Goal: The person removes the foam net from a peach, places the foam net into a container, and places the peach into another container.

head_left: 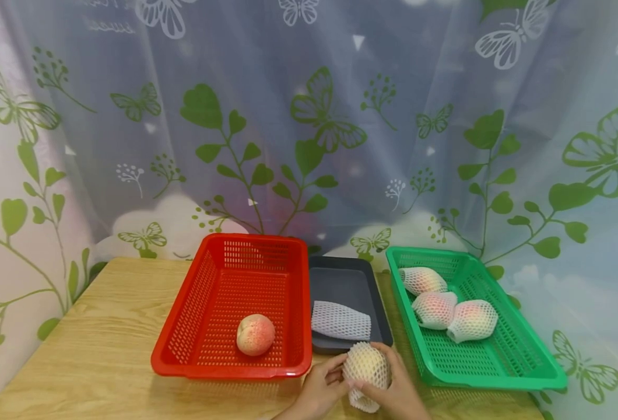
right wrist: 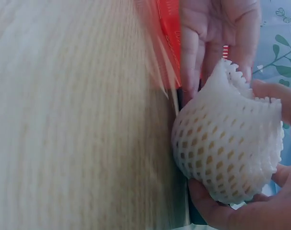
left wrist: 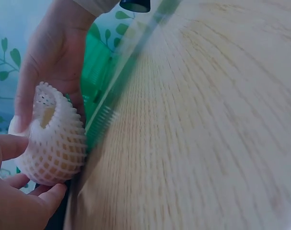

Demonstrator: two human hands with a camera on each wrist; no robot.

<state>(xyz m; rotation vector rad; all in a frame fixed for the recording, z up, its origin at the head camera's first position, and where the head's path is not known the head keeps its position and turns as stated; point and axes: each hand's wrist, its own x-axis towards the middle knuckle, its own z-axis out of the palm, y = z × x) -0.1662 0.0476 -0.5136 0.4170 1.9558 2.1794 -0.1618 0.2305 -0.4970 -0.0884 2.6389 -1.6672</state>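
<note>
A peach in a white foam net (head_left: 365, 368) is held between both hands above the front of the table. My left hand (head_left: 320, 386) grips its left side, with thumb (left wrist: 10, 145) and fingers (left wrist: 53, 195) round the net in the left wrist view. Its right side is gripped by my right hand (head_left: 399, 388), whose fingers (right wrist: 210, 203) curl under the net in the right wrist view. The net's open end gapes, showing some yellowish skin in the left wrist view. A bare peach (head_left: 255, 335) lies in the red basket (head_left: 231, 371).
On a dark grey tray (head_left: 340, 280) in the middle lies a flat foam net (head_left: 340, 320). The green basket (head_left: 498, 382) on the right holds several netted peaches (head_left: 473, 320). Behind the wooden table (head_left: 78, 338) hangs a curtain (head_left: 267, 70) printed with butterflies and leaves.
</note>
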